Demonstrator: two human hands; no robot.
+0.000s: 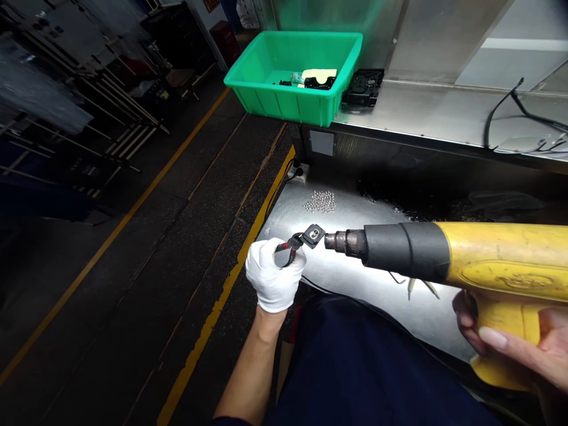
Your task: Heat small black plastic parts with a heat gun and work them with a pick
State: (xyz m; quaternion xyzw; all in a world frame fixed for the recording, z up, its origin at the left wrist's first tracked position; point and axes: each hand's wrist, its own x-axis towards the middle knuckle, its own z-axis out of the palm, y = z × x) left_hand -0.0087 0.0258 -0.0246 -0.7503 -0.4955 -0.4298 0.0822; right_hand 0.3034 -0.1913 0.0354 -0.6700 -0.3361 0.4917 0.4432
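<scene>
The left hand (273,278), in a white glove, is closing firmly around a pair of pliers (286,248), which are pinching a small black bracket (313,236). The bare right hand (510,346) is wrapping around the grip of a yellow heat gun (501,260), its nozzle aiming at the bracket from just beside it, not touching. Steel balls (319,202) are lying in a heap on a steel bench (284,222). Beyond, a green bin (284,106) is holding a black part (317,83) and a pale yellow pad (319,74), while another black part (362,87) is sitting beside it on a shelf.
</scene>
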